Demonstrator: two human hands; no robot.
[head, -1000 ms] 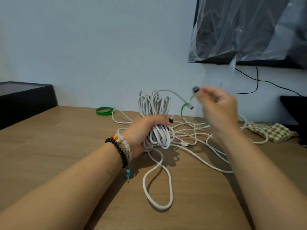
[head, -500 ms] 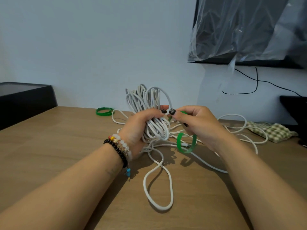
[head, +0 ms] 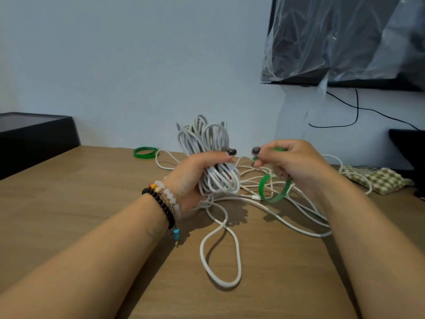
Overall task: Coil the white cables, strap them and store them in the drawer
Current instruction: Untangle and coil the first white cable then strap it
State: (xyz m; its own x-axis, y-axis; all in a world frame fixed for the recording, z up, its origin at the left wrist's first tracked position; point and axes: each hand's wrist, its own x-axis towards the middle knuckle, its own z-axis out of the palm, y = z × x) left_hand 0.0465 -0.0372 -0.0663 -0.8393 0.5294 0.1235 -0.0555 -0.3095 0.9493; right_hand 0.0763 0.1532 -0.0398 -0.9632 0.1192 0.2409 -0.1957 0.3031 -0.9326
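My left hand (head: 195, 178) grips a thick coil of white cable (head: 204, 139) around its middle and holds it upright above the wooden table (head: 69, 192). My right hand (head: 292, 164) is just to the right of the coil and pinches a green strap (head: 271, 194), whose loop hangs below the fingers. Loose white cable (head: 220, 256) trails from the coil across the table, with more tangled strands behind my right hand. No drawer can be made out.
A second green strap (head: 145, 153) lies near the wall at the back. A checked cloth (head: 377, 180) sits at the right, a black box (head: 34, 134) at the left. A plastic-covered screen (head: 345, 42) hangs on the wall with a black wire below.
My right hand came down from a raised position with the green strap and closed in on the coil. The coil tilted slightly in my left hand.
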